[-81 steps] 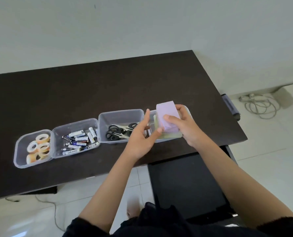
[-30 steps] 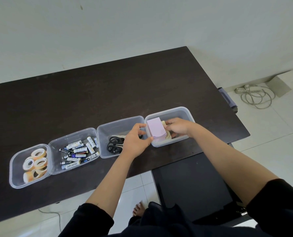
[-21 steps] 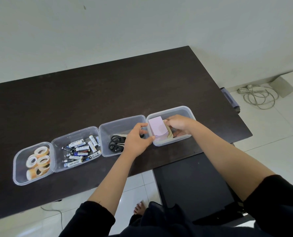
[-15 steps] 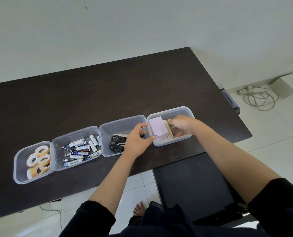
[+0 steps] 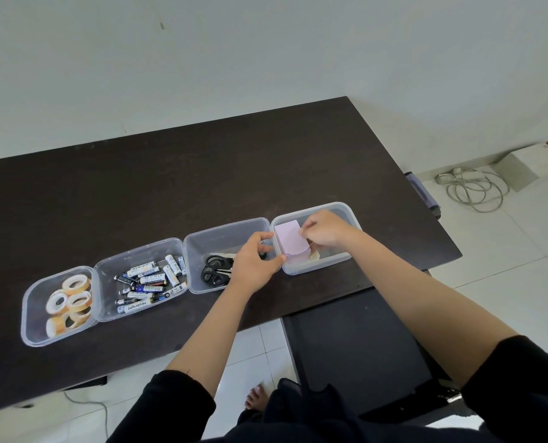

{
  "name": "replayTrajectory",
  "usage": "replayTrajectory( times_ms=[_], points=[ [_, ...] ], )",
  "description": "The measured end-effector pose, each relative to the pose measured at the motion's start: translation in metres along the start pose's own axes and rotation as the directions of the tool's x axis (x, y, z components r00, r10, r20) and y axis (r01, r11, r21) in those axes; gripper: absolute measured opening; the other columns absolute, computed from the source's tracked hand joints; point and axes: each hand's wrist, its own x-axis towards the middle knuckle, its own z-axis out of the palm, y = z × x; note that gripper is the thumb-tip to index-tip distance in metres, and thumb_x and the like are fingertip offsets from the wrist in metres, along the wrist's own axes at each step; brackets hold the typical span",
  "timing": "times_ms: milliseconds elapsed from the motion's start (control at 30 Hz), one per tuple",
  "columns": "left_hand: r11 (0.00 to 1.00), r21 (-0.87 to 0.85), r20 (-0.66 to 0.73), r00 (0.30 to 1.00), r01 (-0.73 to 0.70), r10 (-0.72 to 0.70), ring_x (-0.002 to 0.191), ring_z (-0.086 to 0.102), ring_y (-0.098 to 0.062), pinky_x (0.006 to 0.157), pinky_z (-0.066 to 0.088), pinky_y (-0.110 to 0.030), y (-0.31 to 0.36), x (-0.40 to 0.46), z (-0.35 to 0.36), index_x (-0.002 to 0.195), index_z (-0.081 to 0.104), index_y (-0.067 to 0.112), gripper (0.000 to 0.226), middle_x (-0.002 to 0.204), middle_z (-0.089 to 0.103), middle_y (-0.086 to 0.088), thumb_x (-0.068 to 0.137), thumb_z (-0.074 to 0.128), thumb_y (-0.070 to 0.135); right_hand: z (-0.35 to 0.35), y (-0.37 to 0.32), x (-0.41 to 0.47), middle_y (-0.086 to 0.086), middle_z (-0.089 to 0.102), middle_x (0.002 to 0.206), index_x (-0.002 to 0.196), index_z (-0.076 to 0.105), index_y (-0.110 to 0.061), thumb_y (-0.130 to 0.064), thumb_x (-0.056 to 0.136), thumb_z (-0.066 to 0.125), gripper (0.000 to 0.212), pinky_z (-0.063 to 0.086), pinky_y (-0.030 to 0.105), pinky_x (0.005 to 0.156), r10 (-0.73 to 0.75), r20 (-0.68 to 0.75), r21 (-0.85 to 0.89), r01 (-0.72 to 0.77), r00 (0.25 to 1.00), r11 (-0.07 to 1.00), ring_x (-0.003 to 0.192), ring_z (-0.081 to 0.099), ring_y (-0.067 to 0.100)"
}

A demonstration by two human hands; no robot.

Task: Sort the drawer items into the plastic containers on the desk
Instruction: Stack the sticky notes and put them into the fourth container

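Note:
A row of clear plastic containers stands along the dark desk's front. A purple sticky-note block (image 5: 290,242) sits in the left part of the rightmost container (image 5: 346,208), on yellowish pads. My right hand (image 5: 324,233) is inside that container, its curled fingers touching the block's right edge. My left hand (image 5: 253,266) grips the container's near-left corner, thumb and fingers against the rim. The neighbouring container (image 5: 224,227) holds black-handled scissors (image 5: 213,272), partly hidden by my left hand.
Further left, one container (image 5: 138,251) holds several batteries and another (image 5: 31,295) holds tape rolls. An open dark drawer (image 5: 356,346) juts out below the desk's front edge at the right. A coiled white cable (image 5: 474,190) lies on the floor tiles.
The purple block went down from above the container into it and now rests there. My left hand moved to the container's corner. My right hand slid to the block's right side.

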Motion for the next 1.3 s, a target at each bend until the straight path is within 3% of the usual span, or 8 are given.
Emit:
replayTrajectory(
  times_ms=[167,300,467,733,833,933,1133,1300],
  points=[
    [1.0,-0.002,0.009,1.0,0.003,-0.003,0.096,0.063,-0.021,0.082,0.057,-0.048,-0.001,0.0,0.0,0.114,0.05,0.032,0.046,0.094,0.064,0.005,0.076,0.076,0.027,0.01,-0.002,-0.009,0.012,0.071,0.096,0.092,0.065,-0.007,-0.017,0.087,0.061,0.011,0.054,0.037,0.081,-0.034,-0.036,-0.069,0.031,0.999,0.997,0.092,0.067,0.026],
    [1.0,-0.006,0.025,1.0,0.007,-0.007,0.092,0.066,-0.025,0.08,0.057,-0.05,-0.002,0.001,-0.001,0.112,0.051,0.033,0.046,0.092,0.065,0.002,0.074,0.076,0.028,0.012,-0.006,-0.005,0.006,0.061,0.116,0.12,0.056,-0.01,-0.016,0.09,0.056,0.031,0.049,0.034,0.088,-0.028,-0.069,-0.041,0.025,0.997,0.999,0.108,0.058,0.025],
    [1.0,0.011,0.026,1.0,0.001,-0.002,0.092,0.065,-0.024,0.079,0.057,-0.05,0.0,0.001,-0.001,0.113,0.049,0.031,0.048,0.097,0.064,0.0,0.074,0.077,0.028,0.026,-0.004,-0.001,0.008,0.057,0.125,0.124,0.047,-0.018,-0.005,0.086,0.053,0.041,0.058,0.038,0.076,-0.057,-0.072,-0.034,0.054,0.996,0.998,0.104,0.058,0.028],
    [0.993,0.118,0.036,0.999,-0.029,0.025,0.103,0.061,-0.023,0.083,0.048,-0.033,0.008,-0.001,-0.001,0.12,0.046,0.02,0.05,0.113,0.064,-0.005,0.079,0.074,0.025,0.027,0.005,-0.013,0.005,0.044,0.145,0.143,0.034,-0.02,-0.003,0.092,0.046,0.055,0.052,0.037,0.093,-0.132,-0.109,0.101,0.143,0.985,0.985,0.13,0.044,0.025],
    [0.981,0.193,0.06,0.998,-0.037,0.026,0.107,0.06,-0.026,0.09,0.05,-0.038,0.01,-0.001,-0.002,0.124,0.044,0.02,0.051,0.118,0.063,-0.008,0.081,0.07,0.027,0.026,0.008,-0.015,0.004,0.045,0.144,0.142,0.034,-0.022,-0.005,0.093,0.044,0.053,0.053,0.038,0.092,-0.13,-0.107,0.136,0.144,0.986,0.98,0.128,0.046,0.025],
    [0.958,0.28,0.075,0.996,-0.059,0.04,0.111,0.057,-0.028,0.094,0.049,-0.043,0.01,-0.005,-0.001,0.131,0.041,0.018,0.054,0.126,0.058,-0.011,0.084,0.065,0.032,0.025,0.012,-0.028,0.003,0.048,0.141,0.139,0.04,-0.018,-0.007,0.094,0.044,0.046,0.042,0.025,0.097,-0.158,-0.259,0.147,0.2,0.953,0.969,0.127,0.047,0.021],
    [0.911,0.321,-0.201,0.922,-0.259,0.332,0.107,0.057,-0.022,0.093,0.051,-0.039,0.002,-0.057,0.016,0.124,0.053,0.017,0.041,0.121,0.056,-0.006,0.086,0.062,0.028,0.056,0.065,-0.096,0.004,0.063,0.113,0.115,0.06,-0.009,-0.007,0.09,0.054,0.025,0.045,0.016,0.086,-0.265,-0.647,0.119,0.438,0.715,0.891,0.103,0.058,0.014],
    [0.937,0.194,-0.207,0.922,-0.289,0.327,0.109,0.055,-0.017,0.093,0.048,-0.031,-0.038,-0.125,0.059,0.119,0.057,0.015,0.034,0.116,0.055,-0.001,0.087,0.062,0.022,0.118,0.141,-0.146,0.001,0.061,0.104,0.125,0.053,-0.009,-0.006,0.091,0.053,0.034,0.045,0.014,0.081,-0.096,-0.628,0.276,0.336,0.773,0.9,0.096,0.058,0.012]
  ],
)
